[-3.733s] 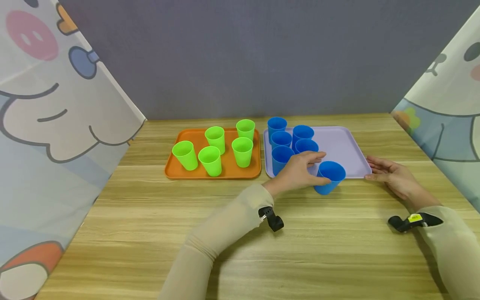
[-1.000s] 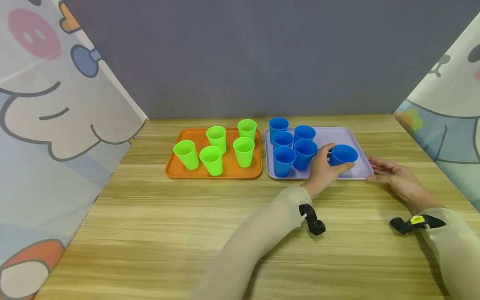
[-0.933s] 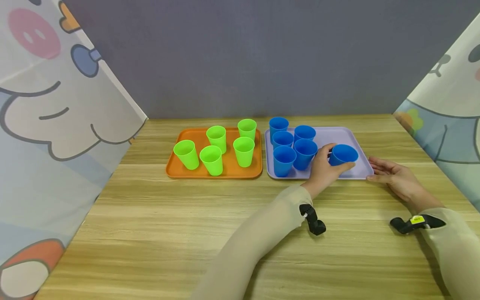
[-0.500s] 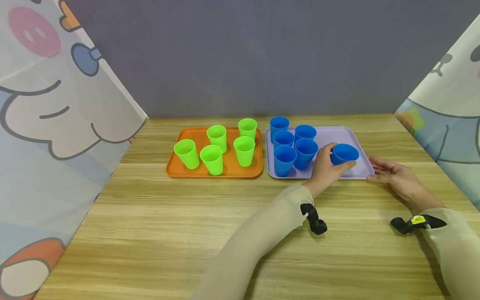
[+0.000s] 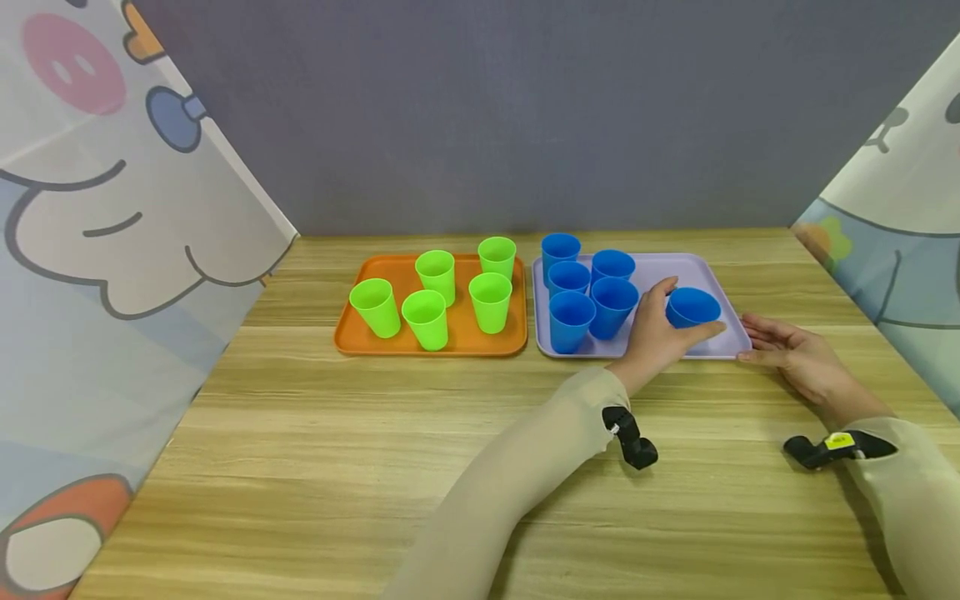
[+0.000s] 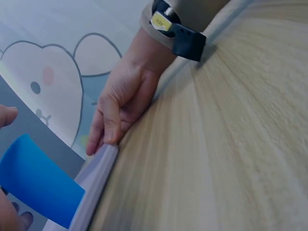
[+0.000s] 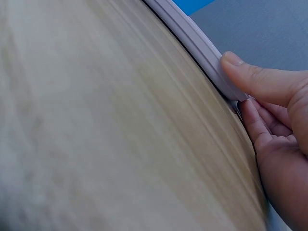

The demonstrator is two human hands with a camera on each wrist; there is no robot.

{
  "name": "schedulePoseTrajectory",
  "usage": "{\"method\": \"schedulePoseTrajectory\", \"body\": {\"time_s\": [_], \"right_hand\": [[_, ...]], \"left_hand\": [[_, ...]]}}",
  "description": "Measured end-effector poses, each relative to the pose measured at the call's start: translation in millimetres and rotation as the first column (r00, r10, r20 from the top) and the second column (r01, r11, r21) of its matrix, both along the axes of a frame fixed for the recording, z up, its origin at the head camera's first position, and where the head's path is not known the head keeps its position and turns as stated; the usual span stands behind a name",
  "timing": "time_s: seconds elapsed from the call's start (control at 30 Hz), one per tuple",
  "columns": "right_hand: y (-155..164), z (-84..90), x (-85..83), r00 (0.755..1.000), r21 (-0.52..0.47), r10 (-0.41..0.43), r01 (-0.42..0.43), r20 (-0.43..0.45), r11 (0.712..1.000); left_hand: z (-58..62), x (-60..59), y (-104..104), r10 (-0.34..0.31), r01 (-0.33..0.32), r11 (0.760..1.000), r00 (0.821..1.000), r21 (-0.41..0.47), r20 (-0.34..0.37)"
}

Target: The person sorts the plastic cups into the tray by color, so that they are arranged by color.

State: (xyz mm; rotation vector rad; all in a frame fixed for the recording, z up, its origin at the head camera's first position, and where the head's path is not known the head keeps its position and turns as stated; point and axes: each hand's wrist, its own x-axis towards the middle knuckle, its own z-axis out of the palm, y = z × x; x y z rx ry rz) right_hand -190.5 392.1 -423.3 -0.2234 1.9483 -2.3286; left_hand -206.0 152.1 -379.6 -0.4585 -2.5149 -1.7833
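Note:
In the head view, a blue cup (image 5: 692,308) stands upright on the right part of the lavender tray (image 5: 675,268). My left hand (image 5: 656,337) is around its near left side, index finger and thumb spread wide. The left wrist view shows a gap between one fingertip (image 6: 6,115) and the blue cup (image 6: 41,180); thumb contact is unclear. At the tray's near right corner, my right hand (image 5: 795,358) pinches the rim. In the right wrist view its thumb (image 7: 260,82) lies on top and fingers are tucked beneath the corner.
Several other blue cups (image 5: 613,307) stand close together on the tray's left half. An orange tray (image 5: 352,333) with several green cups (image 5: 427,321) is to its left. Both trays rest on a wooden table (image 5: 375,450) before a grey partition (image 5: 510,117).
My left hand carried the blue cup from before the tray onto its right part. In the last half second its index finger has lifted off the cup. The right hand stays at the corner.

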Motion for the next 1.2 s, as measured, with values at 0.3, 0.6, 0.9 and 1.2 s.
{"method": "schedulePoseTrajectory", "body": {"time_s": [0.3,0.6,0.9,1.2], "right_hand": [[2,1.5,-0.5,1.000,-0.006,0.025,-0.026,-0.019,1.000],[2,1.0,0.0,0.999,0.005,0.028,-0.028,-0.022,1.000],[0,0.2,0.3,1.000,0.006,-0.004,0.004,0.009,1.000],[1,-0.2,0.7,1.000,0.004,0.014,-0.014,-0.007,1.000]], "left_hand": [[22.9,3.4,-4,-0.037,0.039,0.999,0.999,0.030,-0.040],[44.8,6.2,-27,-0.138,0.151,0.982,0.984,0.114,-0.116],[60.1,9.2,-74,-0.313,0.316,0.949,0.928,-0.021,-0.202],[65.0,9.1,-129,-0.424,0.333,0.887,0.861,-0.321,-0.279]]}}
